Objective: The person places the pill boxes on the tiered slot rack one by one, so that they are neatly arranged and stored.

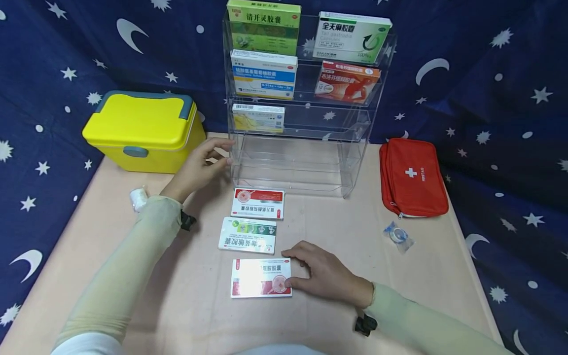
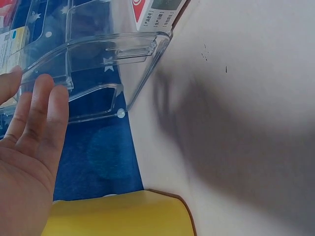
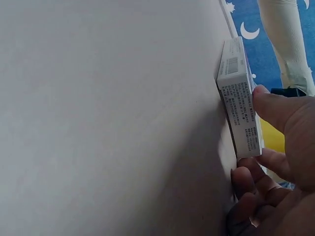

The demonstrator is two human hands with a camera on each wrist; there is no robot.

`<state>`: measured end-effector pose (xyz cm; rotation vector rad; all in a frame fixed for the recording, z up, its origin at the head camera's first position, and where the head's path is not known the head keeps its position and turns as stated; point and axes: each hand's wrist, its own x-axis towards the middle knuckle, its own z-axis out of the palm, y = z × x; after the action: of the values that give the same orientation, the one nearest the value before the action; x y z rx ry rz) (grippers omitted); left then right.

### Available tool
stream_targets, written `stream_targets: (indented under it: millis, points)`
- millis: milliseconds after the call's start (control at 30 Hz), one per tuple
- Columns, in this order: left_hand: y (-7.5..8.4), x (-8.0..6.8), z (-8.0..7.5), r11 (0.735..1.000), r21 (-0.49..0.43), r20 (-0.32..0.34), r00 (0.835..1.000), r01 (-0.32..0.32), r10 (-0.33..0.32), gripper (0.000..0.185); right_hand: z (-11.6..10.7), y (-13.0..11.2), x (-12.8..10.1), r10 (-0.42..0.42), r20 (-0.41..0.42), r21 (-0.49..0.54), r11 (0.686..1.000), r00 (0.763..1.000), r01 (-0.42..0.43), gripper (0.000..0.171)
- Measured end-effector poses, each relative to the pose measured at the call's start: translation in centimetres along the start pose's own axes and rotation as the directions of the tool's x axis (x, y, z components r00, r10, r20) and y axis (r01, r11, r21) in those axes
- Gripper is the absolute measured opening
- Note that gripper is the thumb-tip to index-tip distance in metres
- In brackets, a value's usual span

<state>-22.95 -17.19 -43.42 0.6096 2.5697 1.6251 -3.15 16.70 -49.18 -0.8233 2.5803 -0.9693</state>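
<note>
My right hand (image 1: 326,271) is at the right end of a red-and-white medicine box (image 1: 262,278) lying flat on the table. Its thumb (image 3: 266,101) rests on the box near the edge, and the index finger curves round the far corner. A green-and-white medicine box (image 1: 247,235) lies just beyond, and another red-and-white medicine box (image 1: 258,203) sits past that, near the rack's front. My left hand (image 1: 199,165) reaches to the left side of a clear acrylic display rack (image 1: 290,186), fingers loosely bent with the fingertips right at its side panel; it holds nothing.
Upper rack tiers hold several medicine boxes, including a green one (image 1: 265,29) and an orange-red one (image 1: 347,83). A yellow case (image 1: 142,128) stands left, with a small white roll (image 1: 138,198) before it. Right are a red first-aid pouch (image 1: 412,180) and a wrapped tape roll (image 1: 398,235).
</note>
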Motion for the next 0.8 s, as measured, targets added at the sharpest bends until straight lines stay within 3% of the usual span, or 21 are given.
stream_targets:
  millis: [200, 333, 600, 800]
  points:
    - [0.14, -0.10, -0.01, 1.000, -0.003, 0.000, 1.000, -0.002, 0.002, 0.046, 0.38, 0.13, -0.12, -0.003, -0.025, 0.049, 0.999, 1.000, 0.004, 0.053]
    - [0.22, -0.10, -0.01, 1.000, -0.004, -0.005, 1.000, -0.017, 0.017, 0.046, 0.42, 0.26, -0.03, -0.030, -0.063, 0.137, 0.990, 0.998, 0.039, 0.047]
    - [0.14, -0.15, 0.03, 1.000, -0.007, -0.008, 1.000, -0.024, 0.024, 0.045, 0.05, 0.17, 0.27, 0.013, -0.040, 0.391, 0.920, 0.999, 0.004, 0.047]
    - [0.02, -0.05, 0.07, 1.000, -0.004, -0.005, 1.000, -0.018, 0.018, 0.046, -0.18, 0.24, 0.49, -0.021, -0.060, 0.455, 0.889, 0.998, 0.046, 0.043]
